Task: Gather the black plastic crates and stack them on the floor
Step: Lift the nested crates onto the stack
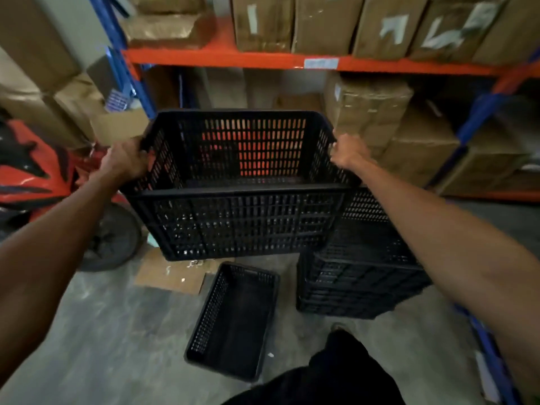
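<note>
Held crate: a large black slotted plastic crate (236, 185) is up in the air in front of the person, open side up and tipped slightly toward the camera, clear of the floor.
Left hand: the left hand (124, 162) is closed over the crate's left rim, fingers curled around the top edge.
Right hand: the right hand (347, 152) grips the right rim the same way, fingers wrapped over the edge (the fingertips themselves are hidden inside the crate).
Stack: a pile of black crates (359, 273) stands on the floor to the right, just below and behind the held crate's right corner; how many are nested there I cannot tell.
Loose crate: a shallower black crate (233, 323) lies empty on the grey concrete floor (102, 331), below the held one and just left of the stack.
Surroundings: flattened cardboard (172, 276) lies on the floor under the held crate; a red vehicle with a wheel (38, 176) stands at left; orange-and-blue shelving (233, 58) holds cardboard boxes (368, 112) behind.
Person: a dark trouser leg (336, 372) shows at the bottom edge.
</note>
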Demonstrator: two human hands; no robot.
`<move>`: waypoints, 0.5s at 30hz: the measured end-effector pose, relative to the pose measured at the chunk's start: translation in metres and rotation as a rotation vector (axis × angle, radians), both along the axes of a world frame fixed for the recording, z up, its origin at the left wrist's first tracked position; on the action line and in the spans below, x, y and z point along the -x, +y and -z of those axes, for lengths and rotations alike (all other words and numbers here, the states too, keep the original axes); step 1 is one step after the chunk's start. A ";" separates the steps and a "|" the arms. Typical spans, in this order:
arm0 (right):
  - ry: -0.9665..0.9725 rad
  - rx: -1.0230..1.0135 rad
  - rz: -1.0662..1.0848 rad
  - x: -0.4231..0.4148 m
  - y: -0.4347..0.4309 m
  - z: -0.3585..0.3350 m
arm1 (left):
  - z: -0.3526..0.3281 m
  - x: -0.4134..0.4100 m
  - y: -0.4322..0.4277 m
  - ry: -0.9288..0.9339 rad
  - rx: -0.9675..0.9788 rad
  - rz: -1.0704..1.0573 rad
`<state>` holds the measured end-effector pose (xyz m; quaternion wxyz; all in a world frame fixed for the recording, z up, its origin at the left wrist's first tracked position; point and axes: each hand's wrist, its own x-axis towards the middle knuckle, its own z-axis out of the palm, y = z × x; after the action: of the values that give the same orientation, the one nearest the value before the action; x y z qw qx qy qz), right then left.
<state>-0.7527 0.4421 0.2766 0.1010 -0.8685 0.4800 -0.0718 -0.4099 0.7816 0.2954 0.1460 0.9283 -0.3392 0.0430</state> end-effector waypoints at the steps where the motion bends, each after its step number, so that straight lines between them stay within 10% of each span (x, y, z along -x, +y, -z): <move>1: -0.008 0.047 0.003 0.017 -0.013 -0.007 | -0.009 0.013 -0.018 0.023 0.023 0.014; 15: -0.020 0.077 0.148 0.274 -0.195 0.019 | 0.041 0.240 -0.253 0.103 0.139 0.160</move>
<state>-1.0271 0.2472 0.2578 0.0668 -0.8331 0.5387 -0.1063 -0.6495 0.5289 0.2539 0.2303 0.8868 -0.4007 0.0068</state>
